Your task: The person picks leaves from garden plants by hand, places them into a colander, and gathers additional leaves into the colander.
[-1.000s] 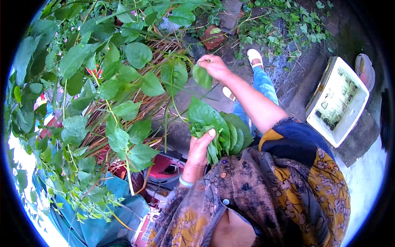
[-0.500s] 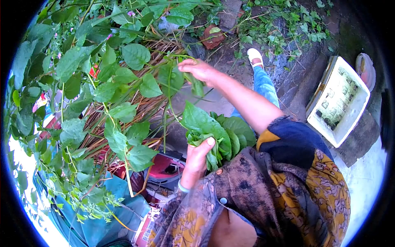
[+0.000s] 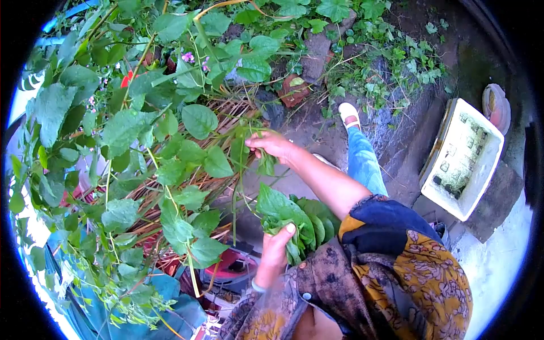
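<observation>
My left hand [image 3: 274, 249] is closed around a bundle of broad green leaves [image 3: 309, 218], stacked in layers with the thumb pressed on the near side. Above it, my right hand [image 3: 271, 145] reaches into the vine with thumb and fingers pinched together at a leafy stem [image 3: 240, 150]. A small leaf [image 3: 266, 165] hangs just below the right palm. Heart-shaped leaves [image 3: 217, 162] on the climbing vine are close to the left of the right fingertips. What exactly lies between those fingertips is partly hidden.
Dense vines [image 3: 122, 133] fill the left side, over dry brown stalks [image 3: 153, 195]. A teal cover [image 3: 181, 309] and a red object [image 3: 232, 265] lie below them. A white foam box [image 3: 464, 158] stands at right. A reddish stone [image 3: 294, 90] lies beyond my white shoe [image 3: 349, 115].
The view has shifted, so the hands and leaf bundle sit lower in the picture. My right fingers have drawn into a tighter pinch at the vine; my left hand keeps its hold.
</observation>
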